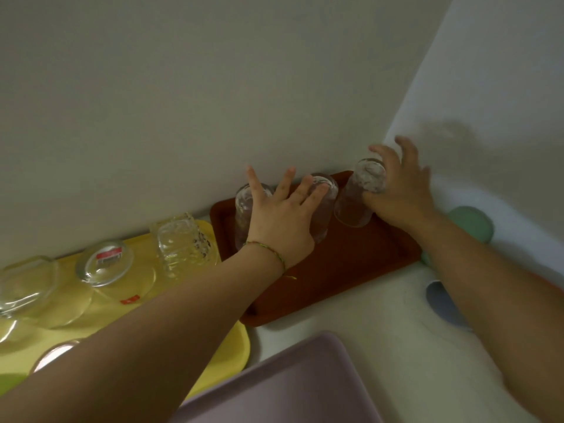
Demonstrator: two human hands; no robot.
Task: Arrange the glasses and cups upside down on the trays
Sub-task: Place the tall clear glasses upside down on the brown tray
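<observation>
Ideally the right grip (396, 187), curled round the inverted glass (355, 199), seats it flat on the brown tray (351, 270); the flat-fingered left grip (280, 218) steadies two neighbouring glasses (243, 209).

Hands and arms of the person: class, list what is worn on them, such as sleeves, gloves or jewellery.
Both forearms are bare: no sleeves or gloves show. The left hand has a thin braided thread bracelet, yellow-green with a loose end, at its wrist. The right hand wears nothing; no rings show on the fingers.
</observation>
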